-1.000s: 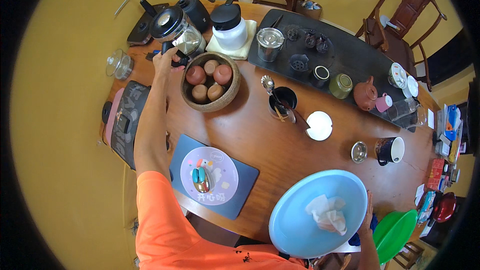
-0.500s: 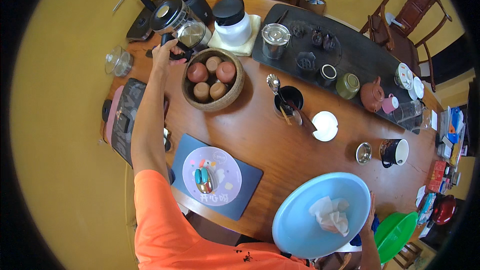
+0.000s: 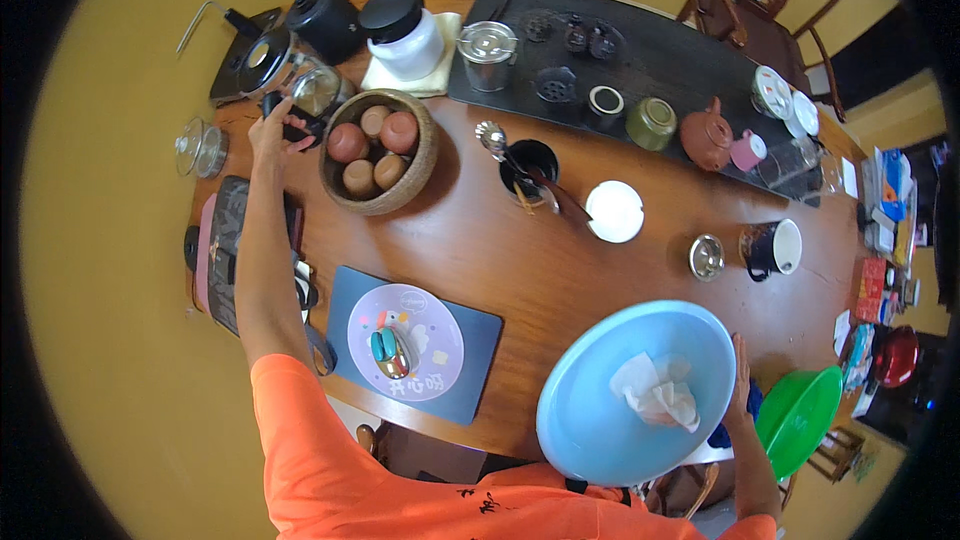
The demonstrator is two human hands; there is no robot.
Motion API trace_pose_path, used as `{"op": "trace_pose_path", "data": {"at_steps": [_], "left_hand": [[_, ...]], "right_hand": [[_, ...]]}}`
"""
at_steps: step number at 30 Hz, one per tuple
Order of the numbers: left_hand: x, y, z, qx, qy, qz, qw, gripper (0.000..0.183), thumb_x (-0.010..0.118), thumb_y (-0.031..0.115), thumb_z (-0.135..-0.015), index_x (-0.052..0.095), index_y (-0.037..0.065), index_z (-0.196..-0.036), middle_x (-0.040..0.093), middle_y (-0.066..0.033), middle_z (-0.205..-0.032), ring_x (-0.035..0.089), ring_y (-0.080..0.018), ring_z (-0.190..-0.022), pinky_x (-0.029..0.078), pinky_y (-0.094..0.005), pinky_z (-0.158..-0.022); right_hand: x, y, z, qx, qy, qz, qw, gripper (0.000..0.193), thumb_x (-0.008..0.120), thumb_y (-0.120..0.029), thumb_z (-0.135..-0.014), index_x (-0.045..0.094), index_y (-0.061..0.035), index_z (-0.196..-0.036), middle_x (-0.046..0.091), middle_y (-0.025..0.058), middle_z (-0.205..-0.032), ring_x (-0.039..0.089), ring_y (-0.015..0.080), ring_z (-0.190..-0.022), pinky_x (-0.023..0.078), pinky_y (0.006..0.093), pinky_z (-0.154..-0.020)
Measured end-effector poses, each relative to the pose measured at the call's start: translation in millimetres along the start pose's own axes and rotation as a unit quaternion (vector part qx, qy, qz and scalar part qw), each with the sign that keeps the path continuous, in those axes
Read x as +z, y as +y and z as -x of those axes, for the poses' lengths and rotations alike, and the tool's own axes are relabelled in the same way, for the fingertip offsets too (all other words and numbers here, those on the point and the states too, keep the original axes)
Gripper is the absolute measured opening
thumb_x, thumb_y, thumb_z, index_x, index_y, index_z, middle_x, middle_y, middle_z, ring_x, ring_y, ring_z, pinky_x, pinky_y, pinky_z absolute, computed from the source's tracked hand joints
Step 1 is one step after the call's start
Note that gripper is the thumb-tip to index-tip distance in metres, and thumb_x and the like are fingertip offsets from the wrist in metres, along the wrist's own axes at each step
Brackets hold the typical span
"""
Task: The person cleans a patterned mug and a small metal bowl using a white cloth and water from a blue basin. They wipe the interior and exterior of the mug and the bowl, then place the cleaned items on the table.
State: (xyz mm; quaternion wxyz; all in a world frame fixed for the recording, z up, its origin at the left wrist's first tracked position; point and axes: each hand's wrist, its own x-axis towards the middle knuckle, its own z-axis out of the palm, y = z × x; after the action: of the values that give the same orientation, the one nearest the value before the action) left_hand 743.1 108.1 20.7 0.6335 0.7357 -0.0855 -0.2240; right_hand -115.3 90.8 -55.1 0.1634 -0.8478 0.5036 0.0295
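– How is the left arm?
– It is stretched far forward, bare from the orange sleeve. The left hand (image 3: 272,132) is at the end of it, with fingers curled around something dark.
– And the right hand (image 3: 740,380)?
– It is low and near the body, fingers straight and together, pointing forward.

Glass kettle (image 3: 318,90) stands left of the basket (image 3: 420,165); basin (image 3: 600,430) sits near the table's (image 3: 500,250) front edge.
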Motion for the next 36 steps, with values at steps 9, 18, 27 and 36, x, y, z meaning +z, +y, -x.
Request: {"op": "trace_pose_path", "data": {"at_steps": [9, 18, 27, 36], "left_hand": [[-20.8, -0.5, 2.4, 0.219, 0.204, -0.312, 0.902, 0.050, 0.077, 0.040, -0.075, 0.063, 0.003, -0.106, 0.066, -0.0085, -0.096, 0.061, -0.0206, -0.086, 0.047, -0.0328, -0.081], [49.0, 33.4, 237.6, 0.339, -0.110, -0.201, 0.913, 0.016, 0.064, 0.010, -0.089, 0.062, 0.001, -0.102, 0.060, -0.0006, -0.096, 0.056, -0.0078, -0.086, 0.046, -0.0227, -0.076], [86.2, -7.1, 484.0, 0.429, -0.295, -0.281, 0.806, 0.017, 0.067, -0.001, -0.073, 0.065, 0.003, -0.089, 0.066, -0.0115, -0.093, 0.062, -0.0289, -0.091, 0.047, -0.0368, -0.084], [131.4, -49.6, 604.0, 0.335, -0.391, -0.250, 0.820, 0.011, 0.069, 0.005, -0.075, 0.065, 0.006, -0.085, 0.067, -0.0102, -0.088, 0.063, -0.0298, -0.085, 0.048, -0.0385, -0.077]], "right_hand": [[-3.6, -5.8, 3.1, 0.002, -0.013, 0.017, 1.000, 0.073, 0.063, -0.021, -0.085, 0.027, -0.0032, -0.146, 0.020, 0.0233, -0.152, 0.026, 0.0433, -0.138, 0.027, 0.0514, -0.109], [-2.5, 10.5, 0.0, -0.022, -0.014, 0.027, 0.999, 0.060, 0.057, -0.020, -0.085, 0.039, 0.0006, -0.138, 0.023, 0.0242, -0.151, 0.025, 0.0415, -0.139, 0.028, 0.0514, -0.108], [-101.7, -58.4, -1.3, -0.131, 0.150, -0.244, 0.949, 0.011, 0.058, -0.001, -0.081, 0.061, -0.0008, -0.092, 0.063, 0.0155, -0.091, 0.060, 0.0363, -0.086, 0.050, 0.0432, -0.076], [-19.6, -77.7, 29.7, -0.334, -0.014, 0.062, 0.940, 0.017, 0.063, -0.007, -0.066, 0.063, 0.0037, -0.080, 0.062, 0.0158, -0.074, 0.062, 0.0307, -0.069, 0.049, 0.0421, -0.057]]}}
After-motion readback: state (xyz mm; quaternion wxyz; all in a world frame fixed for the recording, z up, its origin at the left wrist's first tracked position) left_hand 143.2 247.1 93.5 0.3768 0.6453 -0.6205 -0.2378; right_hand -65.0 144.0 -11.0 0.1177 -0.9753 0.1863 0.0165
